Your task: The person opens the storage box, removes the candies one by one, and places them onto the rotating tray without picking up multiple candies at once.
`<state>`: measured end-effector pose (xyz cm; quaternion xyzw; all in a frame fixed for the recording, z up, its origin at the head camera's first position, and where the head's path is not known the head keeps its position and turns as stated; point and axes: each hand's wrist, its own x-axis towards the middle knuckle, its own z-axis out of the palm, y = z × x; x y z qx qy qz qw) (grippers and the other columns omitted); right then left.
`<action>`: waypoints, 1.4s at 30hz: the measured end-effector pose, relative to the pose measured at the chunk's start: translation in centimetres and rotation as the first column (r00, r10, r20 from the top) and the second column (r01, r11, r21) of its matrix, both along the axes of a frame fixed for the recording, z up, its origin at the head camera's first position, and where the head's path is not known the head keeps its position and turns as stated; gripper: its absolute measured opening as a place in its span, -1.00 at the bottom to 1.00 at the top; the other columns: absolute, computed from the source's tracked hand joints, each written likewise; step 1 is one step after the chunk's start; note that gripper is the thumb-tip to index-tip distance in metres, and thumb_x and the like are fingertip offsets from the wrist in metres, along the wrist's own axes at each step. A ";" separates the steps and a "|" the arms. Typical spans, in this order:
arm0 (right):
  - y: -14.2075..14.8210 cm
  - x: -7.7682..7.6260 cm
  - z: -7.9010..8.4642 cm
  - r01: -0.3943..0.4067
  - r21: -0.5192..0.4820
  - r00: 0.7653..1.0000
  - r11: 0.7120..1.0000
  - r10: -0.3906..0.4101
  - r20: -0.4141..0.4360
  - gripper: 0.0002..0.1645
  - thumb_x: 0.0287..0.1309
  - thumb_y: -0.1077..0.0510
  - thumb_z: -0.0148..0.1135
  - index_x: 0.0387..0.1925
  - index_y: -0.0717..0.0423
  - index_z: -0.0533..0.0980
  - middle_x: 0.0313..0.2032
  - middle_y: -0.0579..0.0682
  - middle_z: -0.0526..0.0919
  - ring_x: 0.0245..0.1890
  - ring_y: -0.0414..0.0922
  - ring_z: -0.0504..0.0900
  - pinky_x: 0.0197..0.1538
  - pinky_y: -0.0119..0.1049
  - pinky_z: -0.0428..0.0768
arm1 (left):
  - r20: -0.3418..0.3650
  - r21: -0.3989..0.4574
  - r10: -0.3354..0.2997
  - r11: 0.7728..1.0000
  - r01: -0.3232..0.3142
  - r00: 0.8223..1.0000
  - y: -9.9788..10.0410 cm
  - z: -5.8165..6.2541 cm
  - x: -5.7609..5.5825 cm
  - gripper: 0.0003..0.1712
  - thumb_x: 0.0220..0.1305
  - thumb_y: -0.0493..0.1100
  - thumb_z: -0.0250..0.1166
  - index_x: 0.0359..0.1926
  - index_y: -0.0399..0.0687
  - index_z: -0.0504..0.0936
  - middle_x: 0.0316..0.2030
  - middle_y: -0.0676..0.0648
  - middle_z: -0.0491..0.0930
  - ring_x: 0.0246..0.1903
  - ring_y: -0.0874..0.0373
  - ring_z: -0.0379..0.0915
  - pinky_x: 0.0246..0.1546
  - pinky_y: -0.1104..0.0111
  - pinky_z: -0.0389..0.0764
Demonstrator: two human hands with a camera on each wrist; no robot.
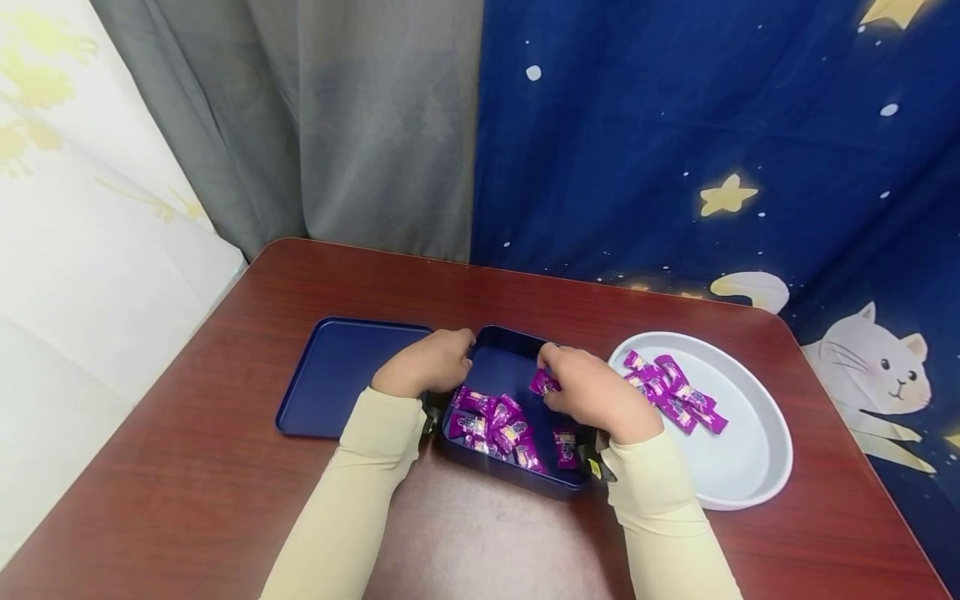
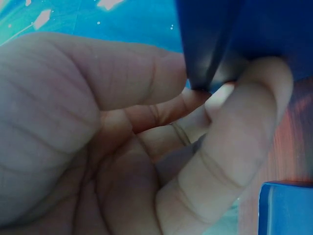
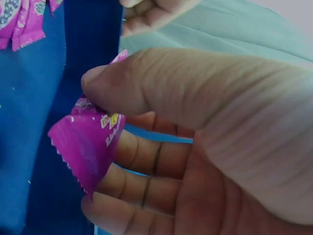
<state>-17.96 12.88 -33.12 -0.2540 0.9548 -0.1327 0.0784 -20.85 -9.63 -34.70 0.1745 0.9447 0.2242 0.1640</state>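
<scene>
Head view, box: navy box (image 1: pixel 525 478) at centre of frame, open side up, between flat lid (image 1: pixel 341 379) on the left and white dish (image 1: pixel 738 458) on the right; likely set there so both hands reach it easily.
Head view, left hand: left hand (image 1: pixel 431 364) at the box's upper-left rim; reads as steadying it.
Head view, right hand: right hand (image 1: pixel 596 392) over the box's right part, pinching one purple packet (image 1: pixel 543 382); palm down, probably to keep the grip low and the packet near the floor.
Head view, loose packets: packet pile (image 1: pixel 495 427) in the box's lower left; single packet (image 1: pixel 566 450) at its lower right; dish packets (image 1: pixel 671 392) in the dish's left half, the side nearest the box.
Head view, lid: lies flat on the table (image 1: pixel 187 467), apparently off so the box top is free.
Left wrist view, fingers: thumb and bent fingers pinch the box wall at upper right, one on each face; looks like a light hold against sliding.
Right wrist view, fingers: thumb presses the purple packet against fingertips left of centre, small gaps between the other fingers; serrated end sticks out, wrapper looks creased by the pinch.
Right wrist view, backdrop: box wall behind, pile at upper left.
</scene>
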 end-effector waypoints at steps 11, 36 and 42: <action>3.4 -0.1 1.0 0.055 -0.038 0.998 0.998 -0.055 0.004 -0.65 -0.06 0.25 0.32 -0.20 0.18 0.42 -0.49 0.00 0.49 -0.47 -0.10 0.44 -0.32 -0.14 0.53 | 0.006 -0.003 0.000 1.000 0.000 1.000 -0.1 0.2 0.1 -0.57 0.35 -0.19 0.04 0.18 -0.28 0.39 0.02 -0.21 0.53 -0.04 0.01 0.45 0.06 0.06 0.50; 13.6 -1.8 -0.1 0.263 0.028 0.961 0.964 -0.265 0.083 -0.66 -0.05 0.23 0.31 -0.21 0.24 0.42 -0.51 0.03 0.49 -0.47 -0.06 0.43 -0.34 -0.14 0.44 | 0.010 0.009 0.005 1.000 -0.005 1.000 -0.2 0.3 0.2 -0.59 0.35 -0.19 0.04 0.16 -0.26 0.41 -0.01 -0.19 0.54 -0.06 0.02 0.45 0.06 0.06 0.49; 14.3 -2.1 -0.7 0.314 0.065 0.940 0.947 -0.320 0.116 -0.56 -0.06 0.22 0.32 -0.11 0.29 0.43 -0.41 0.12 0.58 -0.44 -0.05 0.48 -0.27 -0.06 0.53 | 0.010 0.008 0.001 1.000 -0.001 1.000 -0.2 0.1 0.1 -0.57 0.35 -0.19 0.04 0.18 -0.27 0.40 0.01 -0.20 0.54 -0.04 0.01 0.45 0.07 0.06 0.49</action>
